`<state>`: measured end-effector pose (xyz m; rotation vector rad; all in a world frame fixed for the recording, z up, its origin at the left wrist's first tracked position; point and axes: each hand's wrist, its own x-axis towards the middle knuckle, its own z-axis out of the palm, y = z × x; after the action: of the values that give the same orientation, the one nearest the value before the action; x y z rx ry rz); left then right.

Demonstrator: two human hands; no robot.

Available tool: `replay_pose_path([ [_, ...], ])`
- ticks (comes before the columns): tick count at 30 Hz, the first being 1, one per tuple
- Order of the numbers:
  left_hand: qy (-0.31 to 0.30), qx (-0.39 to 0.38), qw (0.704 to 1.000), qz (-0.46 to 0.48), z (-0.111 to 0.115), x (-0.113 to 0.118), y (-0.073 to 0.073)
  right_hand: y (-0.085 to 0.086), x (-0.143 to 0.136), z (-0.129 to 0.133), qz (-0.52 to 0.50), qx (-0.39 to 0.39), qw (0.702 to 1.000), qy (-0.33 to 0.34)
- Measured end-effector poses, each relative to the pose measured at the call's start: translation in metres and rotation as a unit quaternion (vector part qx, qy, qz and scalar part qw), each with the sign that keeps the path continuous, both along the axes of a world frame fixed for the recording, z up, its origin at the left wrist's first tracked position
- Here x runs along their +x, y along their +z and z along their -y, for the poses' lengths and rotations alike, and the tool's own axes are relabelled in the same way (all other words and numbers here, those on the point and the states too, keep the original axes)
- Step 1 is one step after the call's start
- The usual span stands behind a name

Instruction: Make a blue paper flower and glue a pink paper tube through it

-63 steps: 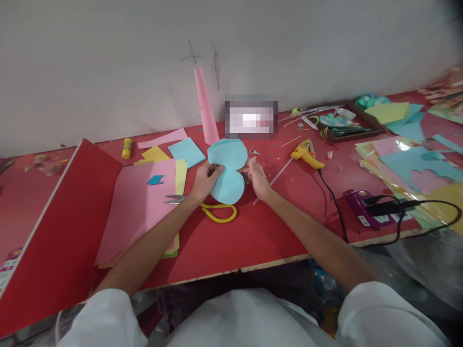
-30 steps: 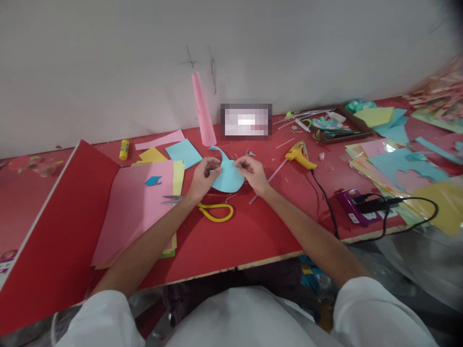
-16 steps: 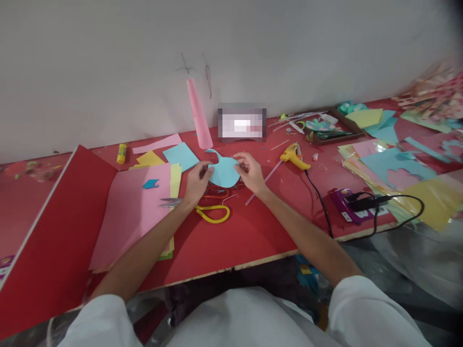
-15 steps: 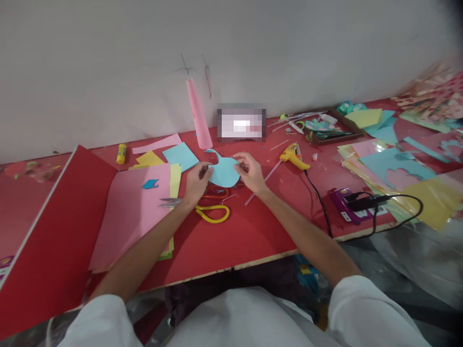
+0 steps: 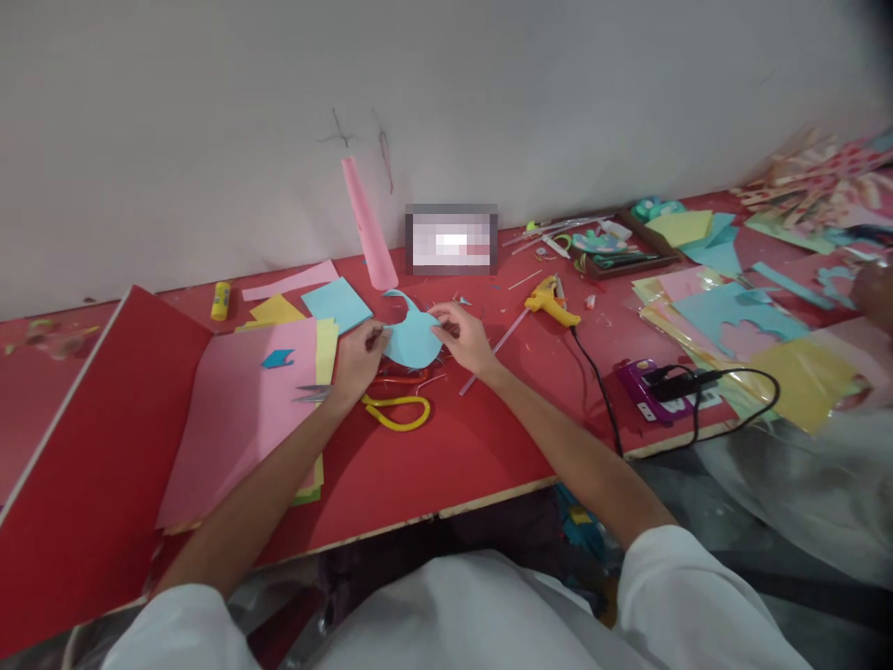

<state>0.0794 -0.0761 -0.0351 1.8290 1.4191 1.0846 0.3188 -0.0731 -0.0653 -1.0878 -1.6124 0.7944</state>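
Note:
A rounded light-blue paper cutout [image 5: 413, 342] with a curled strip at its top hangs between my two hands. My left hand [image 5: 361, 361] pinches its left edge, and my right hand [image 5: 461, 337] pinches its right edge. Below the paper lie yellow-handled scissors [image 5: 401, 414], their blades partly under my left wrist, and a red-orange handle [image 5: 399, 378] partly hidden by the paper. To the left, pink paper sheets [image 5: 237, 419] carry a small blue paper scrap [image 5: 277, 358]. Past my right hand rests a yellow glue gun [image 5: 551, 300] with a black cord.
A pink paper cone [image 5: 368, 228] stands near the wall, with a glue stick [image 5: 220, 301] to its left. A red board [image 5: 90, 465] rises at left. At right are a purple power strip [image 5: 652, 391], a brown tray [image 5: 632, 265], colored papers [image 5: 739, 312] and another person's hand [image 5: 875, 293].
The view has shifted slightly, so things on the table appear further left. Both my hands keep their pinch on the blue paper cutout. Another person's hand has come in at the right edge.

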Motion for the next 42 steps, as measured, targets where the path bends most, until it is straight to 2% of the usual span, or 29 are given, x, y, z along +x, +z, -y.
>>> replay_pose_path([
  [9,0.028,-0.005,0.998,-0.053,0.013,-0.026,-0.002,0.002,-0.009,0.009,0.152,0.001,0.988,0.03],
  [17,0.048,0.003,0.996,-0.081,0.021,-0.035,-0.002,0.004,-0.008,0.01,0.177,0.006,0.983,0.043],
  [30,0.052,0.009,0.993,-0.107,0.015,-0.037,-0.006,0.006,-0.001,0.008,0.167,0.024,0.985,0.031],
  [35,0.058,0.01,0.992,-0.115,0.014,-0.037,-0.008,0.014,0.001,0.011,0.216,0.031,0.976,0.024],
  [37,0.057,0.004,0.991,-0.12,0.014,-0.037,-0.007,0.022,0.009,0.02,0.264,0.046,0.963,0.015],
  [39,0.055,-0.002,0.99,-0.128,0.015,-0.036,-0.007,0.035,0.029,0.036,0.278,0.058,0.959,-0.003],
  [42,0.053,0.005,0.99,-0.13,0.019,-0.036,-0.003,0.056,0.087,0.075,0.309,0.082,0.946,-0.045],
])
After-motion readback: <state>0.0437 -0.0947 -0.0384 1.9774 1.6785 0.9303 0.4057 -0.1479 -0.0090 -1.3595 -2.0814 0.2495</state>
